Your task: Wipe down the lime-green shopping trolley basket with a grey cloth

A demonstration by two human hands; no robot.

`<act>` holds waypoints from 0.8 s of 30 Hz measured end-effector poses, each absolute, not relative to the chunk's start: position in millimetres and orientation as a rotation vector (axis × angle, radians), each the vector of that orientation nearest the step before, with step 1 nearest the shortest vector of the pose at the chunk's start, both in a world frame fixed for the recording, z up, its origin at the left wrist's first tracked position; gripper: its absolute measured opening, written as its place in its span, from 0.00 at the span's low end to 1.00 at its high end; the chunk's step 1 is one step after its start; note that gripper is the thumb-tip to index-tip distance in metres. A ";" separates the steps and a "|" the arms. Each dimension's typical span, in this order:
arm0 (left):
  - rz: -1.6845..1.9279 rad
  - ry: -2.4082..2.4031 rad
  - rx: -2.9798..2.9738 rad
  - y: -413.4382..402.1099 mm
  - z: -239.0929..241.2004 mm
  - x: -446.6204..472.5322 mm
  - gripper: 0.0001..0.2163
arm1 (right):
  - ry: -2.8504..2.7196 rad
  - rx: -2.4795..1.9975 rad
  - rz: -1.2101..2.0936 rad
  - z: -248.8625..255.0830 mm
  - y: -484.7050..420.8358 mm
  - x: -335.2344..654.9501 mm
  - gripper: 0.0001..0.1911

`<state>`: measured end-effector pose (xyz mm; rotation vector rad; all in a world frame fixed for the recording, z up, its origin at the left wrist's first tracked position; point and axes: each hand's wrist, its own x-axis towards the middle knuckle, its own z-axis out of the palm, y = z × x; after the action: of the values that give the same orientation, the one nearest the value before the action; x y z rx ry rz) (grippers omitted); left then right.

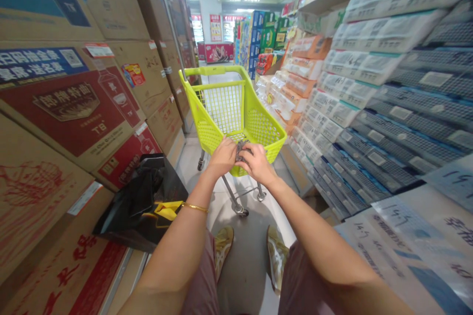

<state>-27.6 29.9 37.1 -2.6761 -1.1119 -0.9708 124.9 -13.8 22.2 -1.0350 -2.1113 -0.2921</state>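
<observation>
Your right hand (256,160) grips a small grey thing (242,146) at the near end of a green cart (273,150). Your left hand (222,156) adjoins it, fingertips hidden, grip unclear.

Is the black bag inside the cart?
No, the black bag sits outside the green cart, to its left and beside the stacked boxes.

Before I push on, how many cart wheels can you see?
3: a left wheel, a middle wheel nearest the camera, and a right wheel, all under the cart; another may be hidden.
</observation>
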 end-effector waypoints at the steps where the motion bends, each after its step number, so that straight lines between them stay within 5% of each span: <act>1: -0.979 -1.105 -2.687 29.7 37.8 -28.7 0.13 | -2.120 -1.011 -0.286 23.2 -13.5 127.0 0.10; 12: -0.997 -1.133 -2.714 27.7 39.4 -27.8 0.15 | -2.075 -1.065 -0.220 30.7 -7.5 194.7 0.06; 24: -0.995 -1.136 -2.691 29.9 38.6 -28.9 0.14 | -2.161 -1.022 -0.124 36.0 -11.9 128.1 0.08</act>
<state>-28.9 29.9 38.6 -2.6909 -1.1360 -0.9948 128.1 -11.9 36.0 -1.0221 -2.1612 -0.1245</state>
